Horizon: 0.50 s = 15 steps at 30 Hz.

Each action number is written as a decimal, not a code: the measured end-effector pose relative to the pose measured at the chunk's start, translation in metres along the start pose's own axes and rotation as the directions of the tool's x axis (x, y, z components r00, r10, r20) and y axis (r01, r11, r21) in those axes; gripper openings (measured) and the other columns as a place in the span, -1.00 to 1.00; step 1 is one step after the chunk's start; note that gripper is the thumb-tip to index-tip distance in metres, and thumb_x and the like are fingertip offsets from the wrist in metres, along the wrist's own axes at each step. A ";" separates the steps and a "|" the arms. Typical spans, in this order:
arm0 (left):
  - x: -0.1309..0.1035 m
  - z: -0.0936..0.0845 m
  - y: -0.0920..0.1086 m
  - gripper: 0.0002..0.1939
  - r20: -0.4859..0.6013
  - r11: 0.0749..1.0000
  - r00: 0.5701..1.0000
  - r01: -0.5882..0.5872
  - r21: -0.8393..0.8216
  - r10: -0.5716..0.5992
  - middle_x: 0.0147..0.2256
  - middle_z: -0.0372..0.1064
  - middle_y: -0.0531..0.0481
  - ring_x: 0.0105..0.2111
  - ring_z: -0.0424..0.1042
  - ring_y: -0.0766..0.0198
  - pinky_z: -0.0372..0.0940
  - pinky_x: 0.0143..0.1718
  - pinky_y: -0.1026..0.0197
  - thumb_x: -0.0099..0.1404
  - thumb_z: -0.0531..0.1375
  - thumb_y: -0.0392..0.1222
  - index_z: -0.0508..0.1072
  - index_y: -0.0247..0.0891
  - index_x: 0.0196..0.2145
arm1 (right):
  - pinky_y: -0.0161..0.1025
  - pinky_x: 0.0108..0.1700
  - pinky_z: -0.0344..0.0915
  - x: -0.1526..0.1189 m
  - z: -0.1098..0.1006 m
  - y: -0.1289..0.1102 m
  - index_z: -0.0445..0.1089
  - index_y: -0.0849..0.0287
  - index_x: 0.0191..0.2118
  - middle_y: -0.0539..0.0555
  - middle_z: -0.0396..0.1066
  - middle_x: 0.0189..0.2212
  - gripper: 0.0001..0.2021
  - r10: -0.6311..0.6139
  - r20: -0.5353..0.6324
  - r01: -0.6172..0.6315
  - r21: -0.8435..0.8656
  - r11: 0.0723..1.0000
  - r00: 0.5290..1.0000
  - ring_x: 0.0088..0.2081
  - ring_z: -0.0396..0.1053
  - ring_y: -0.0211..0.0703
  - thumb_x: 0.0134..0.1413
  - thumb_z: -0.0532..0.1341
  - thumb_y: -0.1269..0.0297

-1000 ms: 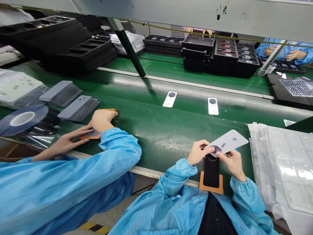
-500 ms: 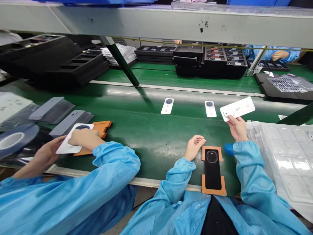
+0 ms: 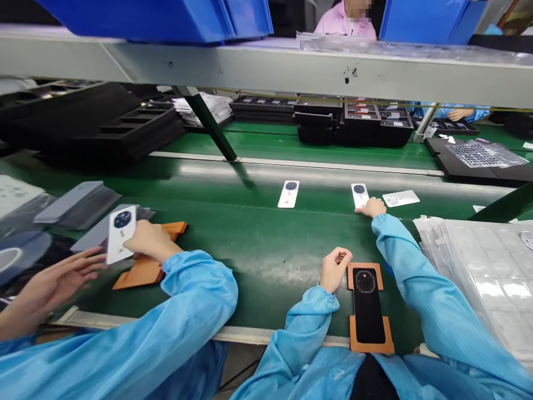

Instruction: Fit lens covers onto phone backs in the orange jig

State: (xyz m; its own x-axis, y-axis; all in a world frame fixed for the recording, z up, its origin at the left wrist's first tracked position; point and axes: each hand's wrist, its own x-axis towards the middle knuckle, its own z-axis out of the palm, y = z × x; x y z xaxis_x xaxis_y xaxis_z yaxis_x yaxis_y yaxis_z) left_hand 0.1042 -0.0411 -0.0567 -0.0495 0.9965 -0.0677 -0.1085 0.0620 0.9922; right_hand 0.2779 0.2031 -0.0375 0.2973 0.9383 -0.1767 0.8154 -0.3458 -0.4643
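My right hand (image 3: 372,207) is stretched forward, its fingers closed at the near right corner of a white phone-shaped panel (image 3: 358,197) with a dark round camera area, flat on the green belt. Just right of it lies another white panel (image 3: 401,198), turned sideways with a pale ring at one end. My left hand (image 3: 335,269) rests with curled fingers and nothing visible in them. Beside it, near the front edge, a black phone-shaped piece (image 3: 368,311) with a round camera area lies in an orange fixture (image 3: 372,347). A third white panel (image 3: 288,194) lies further left.
At left, a co-worker's hand (image 3: 150,240) holds a white panel (image 3: 122,234) above an orange fixture (image 3: 141,272). Clear plastic trays (image 3: 478,278) are stacked at right. A metal shelf beam (image 3: 266,66) crosses overhead. Black foam trays (image 3: 316,119) stand beyond the belt.
My right hand has let go of the white panel, now lying on the belt, and moved left to another one. My left hand stays curled. The view has tilted up slightly.
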 end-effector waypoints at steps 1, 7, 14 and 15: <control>0.000 -0.001 0.001 -0.75 -0.003 1.000 1.000 -0.007 0.007 0.007 -0.36 0.51 -0.04 -0.31 0.48 0.24 0.34 -0.21 0.22 0.24 0.30 -0.01 0.51 -0.28 -0.34 | 0.15 0.21 0.28 0.006 0.000 -0.005 0.41 0.39 0.08 0.57 0.31 0.16 -0.09 0.019 0.016 -0.019 -0.038 0.999 1.000 0.26 0.24 0.44 -0.47 0.64 0.08; -0.001 -0.002 0.001 -0.73 0.013 0.999 1.000 -0.028 0.034 0.028 -0.35 0.52 -0.05 -0.29 0.49 0.23 0.36 -0.17 0.20 0.25 0.31 0.01 0.52 -0.29 -0.33 | -0.01 0.10 0.39 0.023 -0.006 -0.004 0.51 0.33 -0.01 0.39 0.44 0.06 -0.26 0.031 0.118 -0.013 -0.150 0.989 0.993 0.14 0.39 0.28 -0.31 0.60 -0.01; -0.001 0.000 0.002 -0.72 0.005 0.993 0.997 -0.077 0.089 0.077 -0.35 0.51 -0.05 -0.30 0.48 0.24 0.35 -0.19 0.21 0.26 0.30 0.02 0.52 -0.29 -0.32 | 0.07 0.12 0.40 0.009 -0.013 -0.003 0.42 0.23 0.10 0.21 0.43 0.06 -0.57 -0.051 0.121 0.071 -0.166 0.984 0.991 0.05 0.44 -0.01 0.32 0.26 -0.01; -0.002 0.000 0.002 -0.72 0.009 0.991 0.996 -0.086 0.098 0.086 -0.36 0.51 -0.06 -0.30 0.48 0.23 0.34 -0.19 0.21 0.27 0.29 0.02 0.52 -0.29 -0.33 | 0.06 0.11 0.41 0.006 -0.015 -0.006 0.41 0.23 0.11 0.21 0.42 0.07 -0.57 -0.060 0.113 0.079 -0.169 0.982 0.992 0.04 0.43 -0.01 0.33 0.26 0.00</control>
State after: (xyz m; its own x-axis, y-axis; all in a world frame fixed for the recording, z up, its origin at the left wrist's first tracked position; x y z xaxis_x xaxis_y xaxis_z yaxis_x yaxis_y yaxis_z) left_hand 0.1045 -0.0426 -0.0543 -0.0500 0.9986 0.0184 -0.0057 -0.0187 0.9998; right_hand 0.2822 0.2111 -0.0232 0.1896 0.9506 -0.2456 0.9085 -0.2648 -0.3233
